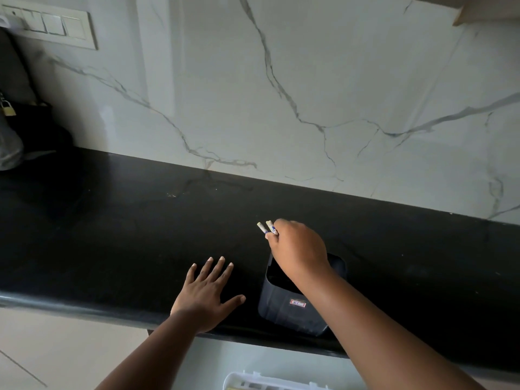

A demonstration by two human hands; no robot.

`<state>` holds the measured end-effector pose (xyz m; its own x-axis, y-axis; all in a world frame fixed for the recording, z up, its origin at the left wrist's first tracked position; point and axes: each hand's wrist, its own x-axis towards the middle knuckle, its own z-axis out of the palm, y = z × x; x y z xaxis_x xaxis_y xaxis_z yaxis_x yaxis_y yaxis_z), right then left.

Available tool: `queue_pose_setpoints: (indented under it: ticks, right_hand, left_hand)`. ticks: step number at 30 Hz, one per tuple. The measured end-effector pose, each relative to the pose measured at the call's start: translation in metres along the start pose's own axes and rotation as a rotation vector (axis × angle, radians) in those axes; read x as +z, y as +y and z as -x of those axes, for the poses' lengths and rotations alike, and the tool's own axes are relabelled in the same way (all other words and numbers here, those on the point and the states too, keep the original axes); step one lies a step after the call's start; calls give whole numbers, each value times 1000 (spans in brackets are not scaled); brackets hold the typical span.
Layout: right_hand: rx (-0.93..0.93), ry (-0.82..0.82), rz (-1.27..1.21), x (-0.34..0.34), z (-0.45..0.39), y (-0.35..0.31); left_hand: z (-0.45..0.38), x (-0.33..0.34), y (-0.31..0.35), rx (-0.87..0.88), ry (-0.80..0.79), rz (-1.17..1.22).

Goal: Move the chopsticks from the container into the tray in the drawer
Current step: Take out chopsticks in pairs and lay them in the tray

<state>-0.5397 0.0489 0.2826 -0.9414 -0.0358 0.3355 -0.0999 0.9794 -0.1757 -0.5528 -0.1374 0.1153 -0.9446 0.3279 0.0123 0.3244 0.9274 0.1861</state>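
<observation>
The right hand (pixel 298 246) hung over the dark, square-sided plastic container (pixel 295 302) on the black stone countertop (pixel 140 235), fingers curled round a pair of pale, patterned chopsticks (pixel 266 228) — their tops poked out past the knuckles, the rest hidden behind the hand. The left hand (pixel 206 291) lay flat, fingers spread wide, just beside the container. Below both wrists, the white plastic tray (pixel 253 381) showed only its rim — well apart from the chopsticks.

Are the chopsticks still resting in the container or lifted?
Lifted: the right hand pinches the chopsticks above the container; their lower ends are hidden.
</observation>
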Motion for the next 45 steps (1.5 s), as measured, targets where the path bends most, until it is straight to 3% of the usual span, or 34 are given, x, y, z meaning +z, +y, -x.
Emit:
queue_pose_setpoints:
  ticks: [5, 11, 12, 14, 16, 17, 18, 20, 22, 26, 31, 34, 37, 41, 45]
  right_hand:
    - [69, 33, -283, -46, -11, 21]
    - [172, 58, -782, -138, -22, 50]
    - [179, 63, -842, -152, -22, 53]
    - [191, 72, -925, -175, -22, 53]
    - [195, 81, -971, -192, -22, 52]
    - [190, 81, -990, -199, -22, 50]
    - [182, 79, -1011, -205, -23, 48]
    - [164, 76, -1054, -214, -25, 42]
    - [135, 87, -1066, -222, -25, 34]
    - [87, 120, -1039, -236, -24, 23]
    - [37, 156, -942, -249, -20, 14]
    - [-79, 266, -863, -266, -13, 9]
    - [-446, 394, -563, -279, 7, -2]
    - [-1076, 538, 230, -260, 38, -7]
    - [-1259, 548, 403, -238, 54, 9]
  left_hand:
    - [0, 1, -2, -1, -24, 15]
    - [-8, -25, 10, -100, -197, 132]
    - [-13, -41, 17, -128, -140, 223]
    - [-20, -85, 35, -123, 134, 450]
    - [-21, -143, 60, -3, 430, 720]
    - [-18, -173, 75, 65, 491, 838]
    - [-14, -201, 90, 145, 476, 943]
    - [-4, -248, 117, 287, 253, 1114]
    - [3, -277, 137, 349, 76, 1127]
    - [10, -295, 152, 243, 81, 1118]
    - [14, -303, 150, 202, 62, 1215]
    - [12, -309, 143, 175, 67, 1265]
    - [13, -314, 138, 156, 17, 1433]
    - [16, -319, 137, 147, -74, 1671]
    - [20, -326, 138, 141, -152, 1829]
